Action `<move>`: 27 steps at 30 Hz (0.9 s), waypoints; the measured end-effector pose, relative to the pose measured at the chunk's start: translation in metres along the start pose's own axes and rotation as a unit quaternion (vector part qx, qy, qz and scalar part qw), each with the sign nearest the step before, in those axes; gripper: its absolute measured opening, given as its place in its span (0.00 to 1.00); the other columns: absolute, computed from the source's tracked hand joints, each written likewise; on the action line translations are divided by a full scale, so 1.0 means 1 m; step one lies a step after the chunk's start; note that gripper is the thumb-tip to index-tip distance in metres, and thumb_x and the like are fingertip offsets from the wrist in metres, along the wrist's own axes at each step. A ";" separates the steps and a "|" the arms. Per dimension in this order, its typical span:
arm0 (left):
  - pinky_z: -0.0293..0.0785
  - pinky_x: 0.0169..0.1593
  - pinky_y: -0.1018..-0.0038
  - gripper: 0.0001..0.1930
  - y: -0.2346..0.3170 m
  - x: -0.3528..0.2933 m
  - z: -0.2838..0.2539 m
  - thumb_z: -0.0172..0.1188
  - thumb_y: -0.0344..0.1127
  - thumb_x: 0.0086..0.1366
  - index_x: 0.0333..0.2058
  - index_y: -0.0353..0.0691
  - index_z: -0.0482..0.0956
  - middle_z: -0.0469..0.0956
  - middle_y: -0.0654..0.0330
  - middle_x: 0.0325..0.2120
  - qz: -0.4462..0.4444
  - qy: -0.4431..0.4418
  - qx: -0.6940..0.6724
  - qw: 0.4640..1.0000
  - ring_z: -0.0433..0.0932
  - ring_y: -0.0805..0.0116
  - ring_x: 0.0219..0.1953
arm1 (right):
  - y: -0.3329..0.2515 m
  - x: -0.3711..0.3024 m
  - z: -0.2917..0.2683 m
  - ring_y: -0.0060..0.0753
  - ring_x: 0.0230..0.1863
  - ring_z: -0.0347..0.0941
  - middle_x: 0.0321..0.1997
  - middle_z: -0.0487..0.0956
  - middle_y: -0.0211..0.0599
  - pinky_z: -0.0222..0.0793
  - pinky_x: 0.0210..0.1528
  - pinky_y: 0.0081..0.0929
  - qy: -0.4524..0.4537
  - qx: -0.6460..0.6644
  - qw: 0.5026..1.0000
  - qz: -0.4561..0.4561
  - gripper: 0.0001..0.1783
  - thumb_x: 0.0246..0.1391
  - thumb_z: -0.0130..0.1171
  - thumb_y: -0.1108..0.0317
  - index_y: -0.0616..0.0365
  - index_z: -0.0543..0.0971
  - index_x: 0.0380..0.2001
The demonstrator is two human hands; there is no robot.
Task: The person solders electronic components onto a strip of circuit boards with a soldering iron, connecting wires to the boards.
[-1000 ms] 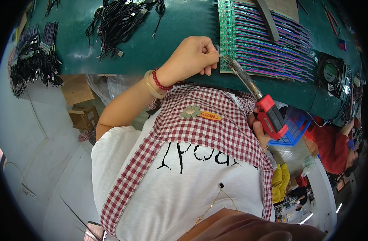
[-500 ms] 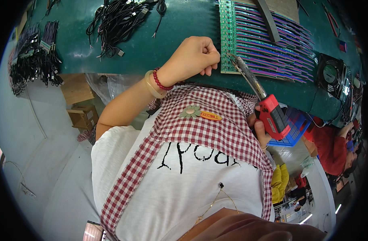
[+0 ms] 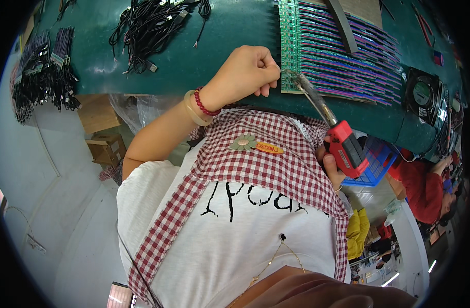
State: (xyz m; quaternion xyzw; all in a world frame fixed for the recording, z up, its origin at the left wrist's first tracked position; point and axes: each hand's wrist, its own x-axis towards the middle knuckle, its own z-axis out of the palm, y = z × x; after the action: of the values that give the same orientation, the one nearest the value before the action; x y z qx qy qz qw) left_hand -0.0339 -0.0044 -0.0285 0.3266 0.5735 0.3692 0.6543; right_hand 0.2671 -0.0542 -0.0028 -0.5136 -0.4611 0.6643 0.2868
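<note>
My left hand (image 3: 247, 72) is closed in a pinch at the left edge of a green circuit board panel (image 3: 290, 43). Whatever its fingertips hold is too small or hidden to make out. In my right hand (image 3: 333, 167) is a soldering iron (image 3: 350, 149) with a red and black handle. Its metal barrel slants up and left to the panel's lower part, close to my left fingertips; whether the tip touches the board is unclear. Rows of coloured flat wires (image 3: 353, 77) run rightward from the panel.
A dark grey bar (image 3: 342, 28) lies across the wires. Black USB cables (image 3: 155, 33) are heaped on the green table (image 3: 93, 49), with more bundles (image 3: 50, 77) at far left. A black fan (image 3: 422, 94) stands at right, near a blue basket (image 3: 371, 167). A person in red (image 3: 419, 187) sits beyond.
The soldering iron has shifted slightly, its handle a little left and down. My left hand has barely moved. A thin dark cord now shows across the apron's lower left.
</note>
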 end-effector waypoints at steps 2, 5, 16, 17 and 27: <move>0.64 0.18 0.85 0.07 0.000 -0.001 -0.001 0.53 0.31 0.58 0.24 0.34 0.69 0.74 0.60 0.17 0.000 0.005 -0.002 1.000 0.71 0.79 0.16 | -0.005 0.003 0.001 0.20 0.29 0.66 0.30 0.73 0.29 0.63 0.34 0.20 -0.031 0.003 0.999 -0.009 0.21 0.51 0.59 0.64 0.65 0.72 0.45; 0.64 0.18 0.85 0.07 -0.001 -0.001 -0.002 0.53 0.31 0.57 0.24 0.34 0.69 0.74 0.60 0.17 0.000 0.002 -0.004 1.000 0.71 0.79 0.16 | -0.008 0.005 0.006 0.19 0.27 0.65 0.27 0.72 0.28 0.60 0.32 0.18 -0.017 -0.012 1.000 -0.019 0.21 0.51 0.59 0.60 0.64 0.73 0.43; 0.65 0.18 0.85 0.07 0.000 -0.003 0.000 0.54 0.31 0.57 0.24 0.35 0.69 0.74 0.60 0.18 -0.003 0.007 -0.009 1.000 0.71 0.80 0.16 | -0.008 0.010 0.011 0.21 0.20 0.62 0.20 0.69 0.31 0.58 0.24 0.20 -0.004 -0.001 0.998 -0.055 0.25 0.51 0.57 0.58 0.66 0.68 0.46; 0.65 0.18 0.85 0.07 0.000 -0.004 -0.002 0.54 0.31 0.57 0.24 0.35 0.69 0.74 0.60 0.18 -0.002 0.007 -0.009 1.000 0.71 0.80 0.16 | -0.008 0.013 0.011 0.22 0.16 0.60 0.16 0.68 0.33 0.57 0.21 0.21 0.000 0.011 0.997 -0.071 0.28 0.51 0.55 0.56 0.68 0.66 0.47; 0.70 0.31 0.69 0.05 0.092 0.046 -0.052 0.52 0.27 0.55 0.25 0.31 0.74 0.75 0.50 0.24 0.346 0.231 0.459 0.785 0.74 0.51 0.27 | -0.022 0.030 0.014 0.23 0.13 0.61 0.14 0.68 0.34 0.61 0.19 0.21 0.047 0.062 0.984 -0.159 0.29 0.52 0.56 0.53 0.68 0.65 0.46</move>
State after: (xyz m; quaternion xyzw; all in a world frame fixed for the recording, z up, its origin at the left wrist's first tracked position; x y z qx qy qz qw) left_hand -0.0922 0.0821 0.0196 0.6700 0.6578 0.3283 0.1030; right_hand 0.2430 -0.0240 0.0053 -0.4454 -0.4807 0.6125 0.4420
